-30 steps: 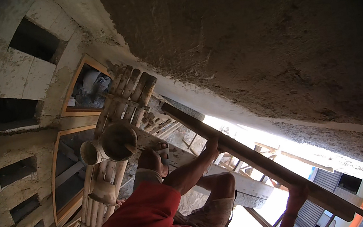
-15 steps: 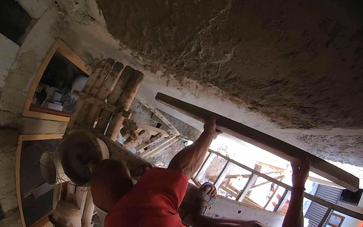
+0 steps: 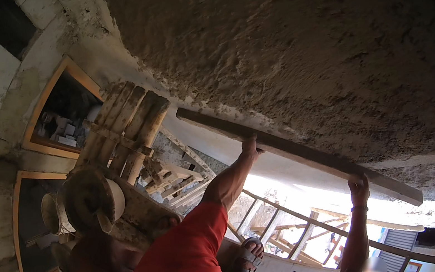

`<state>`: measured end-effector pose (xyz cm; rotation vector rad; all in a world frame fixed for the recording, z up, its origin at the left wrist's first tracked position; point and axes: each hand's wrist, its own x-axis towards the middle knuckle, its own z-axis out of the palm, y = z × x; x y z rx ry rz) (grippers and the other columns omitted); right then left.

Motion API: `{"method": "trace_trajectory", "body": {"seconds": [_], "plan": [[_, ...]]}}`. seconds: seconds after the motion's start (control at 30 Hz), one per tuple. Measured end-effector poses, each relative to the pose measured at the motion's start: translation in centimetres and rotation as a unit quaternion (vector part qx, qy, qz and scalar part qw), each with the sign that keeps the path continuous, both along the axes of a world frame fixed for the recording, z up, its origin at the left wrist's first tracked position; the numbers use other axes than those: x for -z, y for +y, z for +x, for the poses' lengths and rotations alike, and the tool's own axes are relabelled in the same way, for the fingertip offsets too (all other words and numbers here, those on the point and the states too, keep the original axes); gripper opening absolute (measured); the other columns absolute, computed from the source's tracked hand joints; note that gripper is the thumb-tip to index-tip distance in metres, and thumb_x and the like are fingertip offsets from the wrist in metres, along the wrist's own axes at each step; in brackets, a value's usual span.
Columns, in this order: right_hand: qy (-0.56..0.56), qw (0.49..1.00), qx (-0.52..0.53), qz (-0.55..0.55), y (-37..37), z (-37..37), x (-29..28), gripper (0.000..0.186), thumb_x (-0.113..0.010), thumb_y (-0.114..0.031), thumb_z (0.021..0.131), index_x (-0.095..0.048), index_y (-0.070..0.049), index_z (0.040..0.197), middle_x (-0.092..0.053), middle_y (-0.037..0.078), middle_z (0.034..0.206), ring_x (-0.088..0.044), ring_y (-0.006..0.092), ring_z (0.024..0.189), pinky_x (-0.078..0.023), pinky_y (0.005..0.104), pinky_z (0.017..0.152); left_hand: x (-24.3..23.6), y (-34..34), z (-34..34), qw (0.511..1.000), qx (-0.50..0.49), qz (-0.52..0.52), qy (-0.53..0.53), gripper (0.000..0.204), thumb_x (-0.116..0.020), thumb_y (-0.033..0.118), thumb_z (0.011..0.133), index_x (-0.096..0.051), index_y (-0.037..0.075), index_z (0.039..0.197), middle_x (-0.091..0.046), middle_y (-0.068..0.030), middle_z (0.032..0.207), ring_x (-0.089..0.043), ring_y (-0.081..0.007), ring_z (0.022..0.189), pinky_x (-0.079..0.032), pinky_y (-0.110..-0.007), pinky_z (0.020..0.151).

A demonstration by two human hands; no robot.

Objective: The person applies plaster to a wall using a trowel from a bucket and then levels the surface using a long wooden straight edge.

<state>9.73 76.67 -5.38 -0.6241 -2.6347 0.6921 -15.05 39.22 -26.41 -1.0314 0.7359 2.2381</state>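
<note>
Long board: straight, dull brown, slanting down rightward along the edge of a rough, grey-brown plastered surface; contact unclear. Left hand and right hand clamped on its lower edge, well apart. Below board: bright opening, ladder-like wooden frame. Left of board: tied poles, mortar-smeared basin, wood-framed window.

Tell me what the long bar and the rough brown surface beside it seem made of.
The long bar looks wooden, matt and unpainted: brown, straight-edged, no metallic shine, though grain isn't clear. The rough surface is probably mortar or plaster, unsmoothed, given its coarse ridges.
</note>
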Motion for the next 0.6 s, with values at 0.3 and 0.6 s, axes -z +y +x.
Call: {"method": "trace_trajectory", "body": {"seconds": [0.3,0.6], "plan": [[0.018,0.997,0.069,-0.035,-1.5,-1.1,-0.3,0.061,-0.080,-0.018,0.074,-0.051,-0.005,0.126,-0.067,0.013,0.102,-0.065,0.0217,0.090,-0.052,0.0329,0.079,-1.5,-0.9,0.0,0.996,0.004,0.041,0.084,0.036,-0.047,0.030,0.098,-0.045,0.008,0.126,-0.054,-0.0125,0.125,-0.054,-0.0308,0.114,-0.043,-0.058,0.094],[-0.003,0.995,0.097,0.010,-3.5,-2.2,-3.0,0.056,-0.080,-0.019,0.073,-0.053,-0.007,0.121,-0.065,0.015,0.109,-0.062,0.0281,0.101,-0.050,0.0390,0.086,-4.4,-1.7,-0.1,0.993,0.039,0.000,0.115,0.037,-0.046,0.034,0.098,-0.047,0.008,0.125,-0.056,-0.0115,0.121,-0.056,-0.0285,0.110,-0.043,-0.055,0.089]]}}
